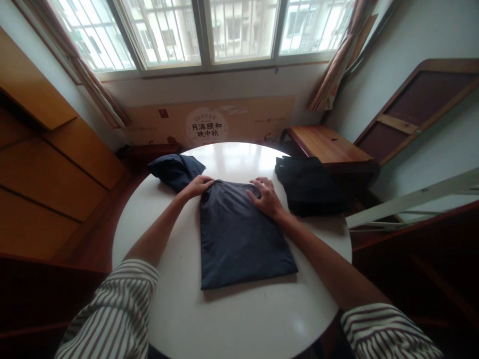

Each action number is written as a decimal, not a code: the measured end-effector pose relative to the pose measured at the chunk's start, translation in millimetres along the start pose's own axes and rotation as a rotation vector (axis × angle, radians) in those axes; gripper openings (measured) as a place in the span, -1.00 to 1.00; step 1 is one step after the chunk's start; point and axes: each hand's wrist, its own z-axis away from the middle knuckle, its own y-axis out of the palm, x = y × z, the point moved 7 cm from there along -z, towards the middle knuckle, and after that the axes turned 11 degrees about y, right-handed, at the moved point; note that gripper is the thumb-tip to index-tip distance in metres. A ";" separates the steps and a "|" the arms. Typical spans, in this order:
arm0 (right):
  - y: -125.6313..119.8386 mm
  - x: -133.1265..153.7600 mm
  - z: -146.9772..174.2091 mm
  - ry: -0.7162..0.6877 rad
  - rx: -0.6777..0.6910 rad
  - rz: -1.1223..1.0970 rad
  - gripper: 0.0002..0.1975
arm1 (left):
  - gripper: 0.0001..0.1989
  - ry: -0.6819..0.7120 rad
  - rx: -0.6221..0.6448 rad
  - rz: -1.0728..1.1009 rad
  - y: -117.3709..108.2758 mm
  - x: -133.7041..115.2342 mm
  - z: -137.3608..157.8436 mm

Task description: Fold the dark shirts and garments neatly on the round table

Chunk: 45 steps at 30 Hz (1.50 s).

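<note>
A dark blue-grey folded garment (243,239) lies flat on the round white table (175,299), its straight folded edge towards me and some creases at its far end. At its far left corner my left hand (199,186) is closed, thumb and fingers pinching the cloth. My right hand (266,196) rests on the far right corner with its fingers spread. A bunched navy cloth (174,169) sits just beyond my left hand. To the right of my right hand lies a folded black garment stack (310,184).
Beyond the table on the right stands a low wooden table (329,142). Wooden cabinets (48,169) line the left wall. A printed cardboard panel (239,117) leans below the barred window (239,30). At the right, a pale bar (407,202) slants near the table's edge.
</note>
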 end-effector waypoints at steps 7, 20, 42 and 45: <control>28.2 9.2 13.6 -0.045 0.358 0.236 -0.40 | -0.53 -0.209 -0.070 0.444 -4.4 11.8 10.1; 28.3 8.1 13.1 -0.047 0.378 0.262 -0.42 | -0.54 -0.387 0.049 0.477 -12.7 4.7 16.4; 24.1 -2.3 8.5 -0.036 0.252 0.176 -0.39 | -0.75 0.081 -0.026 -0.557 1.6 -34.1 7.2; 12.8 -15.1 -1.4 0.032 0.095 0.115 -0.43 | -0.68 0.209 -0.018 -0.647 22.8 -54.5 8.3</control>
